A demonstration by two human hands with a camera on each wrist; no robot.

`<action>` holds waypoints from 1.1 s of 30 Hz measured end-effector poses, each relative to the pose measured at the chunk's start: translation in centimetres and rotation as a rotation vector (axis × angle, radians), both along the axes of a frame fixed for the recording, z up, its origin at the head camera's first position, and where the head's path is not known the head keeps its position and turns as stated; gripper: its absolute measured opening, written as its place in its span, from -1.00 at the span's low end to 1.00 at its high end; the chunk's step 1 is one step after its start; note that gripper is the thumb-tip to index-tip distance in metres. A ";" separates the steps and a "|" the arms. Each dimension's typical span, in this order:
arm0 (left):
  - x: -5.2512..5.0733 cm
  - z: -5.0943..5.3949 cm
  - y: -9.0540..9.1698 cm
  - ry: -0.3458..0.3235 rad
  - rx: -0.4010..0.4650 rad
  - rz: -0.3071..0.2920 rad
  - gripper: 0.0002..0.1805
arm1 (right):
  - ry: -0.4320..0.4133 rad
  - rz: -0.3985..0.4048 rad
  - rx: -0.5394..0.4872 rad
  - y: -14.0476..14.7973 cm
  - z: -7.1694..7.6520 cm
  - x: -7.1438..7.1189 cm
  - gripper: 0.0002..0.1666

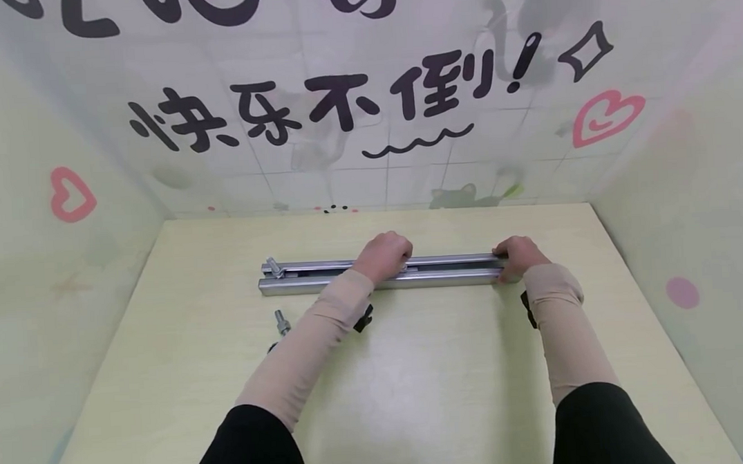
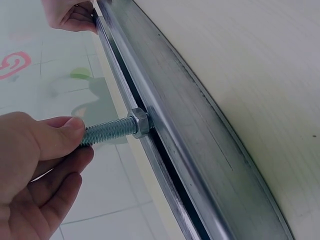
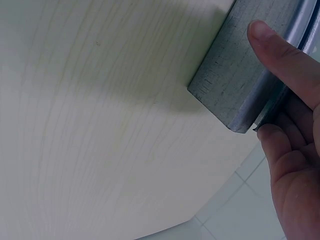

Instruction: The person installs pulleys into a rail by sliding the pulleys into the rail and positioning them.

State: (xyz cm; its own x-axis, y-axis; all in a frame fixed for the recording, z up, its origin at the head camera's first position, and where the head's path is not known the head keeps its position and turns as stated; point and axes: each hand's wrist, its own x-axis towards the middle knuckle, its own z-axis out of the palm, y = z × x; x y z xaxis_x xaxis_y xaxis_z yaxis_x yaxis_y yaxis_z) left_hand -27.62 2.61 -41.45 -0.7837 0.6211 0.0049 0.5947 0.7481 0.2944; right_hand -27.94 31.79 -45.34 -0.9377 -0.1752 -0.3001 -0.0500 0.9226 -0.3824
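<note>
A slotted metal channel [image 1: 305, 285] lies across the table. Near its middle, my left hand [image 1: 385, 255] pinches a threaded bolt [image 2: 107, 131] between thumb and fingers. A hex nut [image 2: 140, 122] sits on that bolt at the slot, and the bolt's lower end goes into the slot. At the right end of the channel, my right hand [image 1: 522, 256] grips it, the thumb [image 3: 272, 42] on the side wall and the fingers around the slot and far side. Another bolt [image 1: 275, 267] stands tilted in the slot near the left end.
On the table [image 1: 427, 368], nearer than the channel, lies a further bolt with a nut [image 1: 282, 322]; something beside it is partly hidden by the left forearm. Printed walls [image 1: 344, 185] enclose the table at the back and both sides.
</note>
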 end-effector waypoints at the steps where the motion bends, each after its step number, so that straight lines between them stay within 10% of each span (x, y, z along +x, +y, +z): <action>1: 0.0 0.0 -0.2 0.000 -0.002 0.001 -0.78 | 0.001 0.003 0.001 0.0 0.0 0.0 -0.24; 33: -0.5 -0.2 -2.6 -0.106 0.015 -0.014 -0.79 | 0.040 0.035 -0.013 0.5 -0.7 -0.4 -0.24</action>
